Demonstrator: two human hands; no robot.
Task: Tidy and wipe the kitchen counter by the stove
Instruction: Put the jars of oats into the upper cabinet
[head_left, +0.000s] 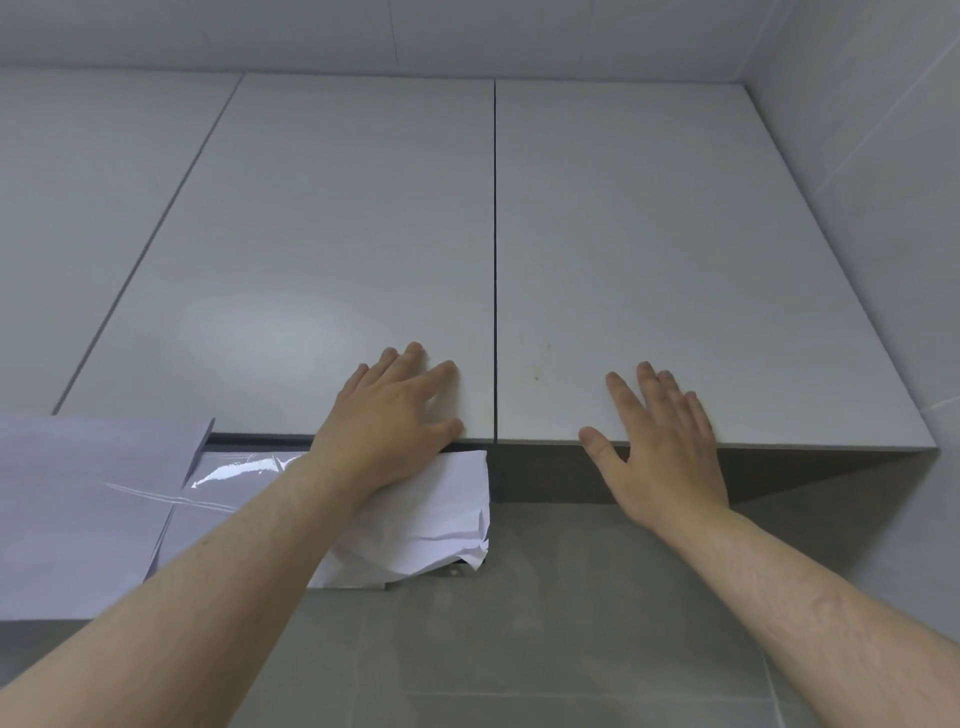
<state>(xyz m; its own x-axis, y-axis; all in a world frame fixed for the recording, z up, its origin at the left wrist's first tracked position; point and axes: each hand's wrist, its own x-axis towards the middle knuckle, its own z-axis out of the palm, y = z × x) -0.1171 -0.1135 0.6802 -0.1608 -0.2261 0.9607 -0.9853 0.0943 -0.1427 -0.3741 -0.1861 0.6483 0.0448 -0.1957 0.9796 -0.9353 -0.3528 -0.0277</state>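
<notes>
Presently left hand (384, 415) and right hand (665, 447) lie flat, fingers spread, on closed cabinet doors (353, 234); desk unseen, wiping progress undeterminable.

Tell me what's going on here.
A person is reaching up to two pale wall cabinet doors. The left hand lies flat near the bottom edge of the left door, and the right hand lies flat on the right door. Both doors look shut and neither hand holds anything. Crumpled white paper and clear film sit just below the left door.
</notes>
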